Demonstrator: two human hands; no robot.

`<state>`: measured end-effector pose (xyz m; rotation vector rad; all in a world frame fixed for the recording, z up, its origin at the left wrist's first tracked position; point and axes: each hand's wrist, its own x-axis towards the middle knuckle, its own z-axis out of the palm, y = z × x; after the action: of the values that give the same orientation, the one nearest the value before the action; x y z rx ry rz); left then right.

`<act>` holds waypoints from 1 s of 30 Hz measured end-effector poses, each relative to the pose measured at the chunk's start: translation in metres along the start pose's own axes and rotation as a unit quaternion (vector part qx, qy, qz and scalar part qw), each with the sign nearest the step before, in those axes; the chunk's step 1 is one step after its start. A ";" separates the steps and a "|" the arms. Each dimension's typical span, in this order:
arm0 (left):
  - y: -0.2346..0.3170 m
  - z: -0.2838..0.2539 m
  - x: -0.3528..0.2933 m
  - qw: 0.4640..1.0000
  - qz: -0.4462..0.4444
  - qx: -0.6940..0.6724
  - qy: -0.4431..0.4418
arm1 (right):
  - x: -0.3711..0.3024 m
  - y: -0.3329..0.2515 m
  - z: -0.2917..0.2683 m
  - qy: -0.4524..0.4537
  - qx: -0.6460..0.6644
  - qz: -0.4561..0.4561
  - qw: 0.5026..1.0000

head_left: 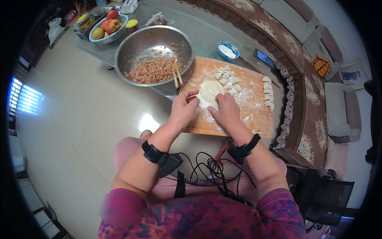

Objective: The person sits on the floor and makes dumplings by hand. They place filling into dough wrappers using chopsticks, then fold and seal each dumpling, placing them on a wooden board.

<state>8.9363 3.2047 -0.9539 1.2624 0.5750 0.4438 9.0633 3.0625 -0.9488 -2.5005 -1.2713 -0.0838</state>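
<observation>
- Yellow-lidded jar (131,24) beside fruit bowl (108,27), far table edge; knotted plastic bag (158,19) behind steel bowl (154,53)
- Dough wrappers (211,91) stacked mid-board (254,115), floured
- Left hand (183,107) palm down, fingers curled loosely, fingertips touching the stack's edge; nothing gripped
- Right hand (225,110) flat, open, beside the stack

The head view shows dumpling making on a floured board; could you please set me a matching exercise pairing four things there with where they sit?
Things:
1. chopsticks
2. small blue bowl
3. folded dumplings
4. apples

Places:
A. in a row along the wooden board's right edge
B. in the metal dish at the table's far left
C. leaning on the rim of the big steel bowl of minced filling
D. just beyond the board's far edge

Pairs: 1-C, 2-D, 3-A, 4-B
</observation>
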 end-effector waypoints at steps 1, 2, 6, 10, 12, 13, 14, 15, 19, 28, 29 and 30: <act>-0.001 0.000 0.001 1.000 -0.003 -0.002 -0.001 | -0.003 0.000 0.001 -0.012 -0.020 0.021 1.000; -0.003 0.000 0.001 1.000 0.002 0.008 -0.007 | -0.005 0.000 0.002 -0.016 -0.026 0.019 0.999; -0.005 -0.001 0.000 1.000 -0.001 0.024 -0.003 | -0.014 0.007 -0.001 -0.093 -0.069 0.017 0.993; -0.006 -0.003 -0.003 1.000 0.016 0.013 -0.007 | -0.021 0.008 -0.001 -0.011 -0.015 -0.030 0.999; -0.008 -0.004 -0.004 1.000 0.014 0.011 0.001 | -0.021 0.006 0.004 0.016 -0.004 -0.072 0.997; -0.009 -0.006 -0.005 1.000 0.013 0.009 0.004 | -0.020 0.006 0.008 -0.020 -0.022 -0.051 0.998; -0.010 -0.007 -0.005 1.000 0.008 0.011 0.004 | -0.020 0.005 0.011 -0.020 -0.029 -0.053 0.998; -0.011 -0.009 -0.005 1.000 0.003 0.011 0.003 | -0.019 0.006 0.013 -0.022 -0.038 -0.049 0.998; -0.014 -0.014 -0.004 1.000 0.007 0.014 -0.001 | -0.018 0.014 0.012 -0.015 0.063 -0.057 0.996; -0.016 -0.004 0.001 1.000 -0.001 0.012 0.006 | -0.037 0.020 0.006 -0.091 0.099 -0.258 0.957; -0.016 -0.003 0.001 1.000 -0.009 0.004 -0.002 | -0.037 0.022 0.006 -0.128 0.187 -0.131 0.965; -0.016 -0.002 0.001 1.000 -0.019 -0.003 -0.007 | -0.037 0.026 0.006 -0.158 0.274 -0.004 0.949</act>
<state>8.9356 3.2024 -0.9701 1.2463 0.5848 0.4055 9.0614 3.0216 -0.9688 -2.0699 -1.2089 0.6089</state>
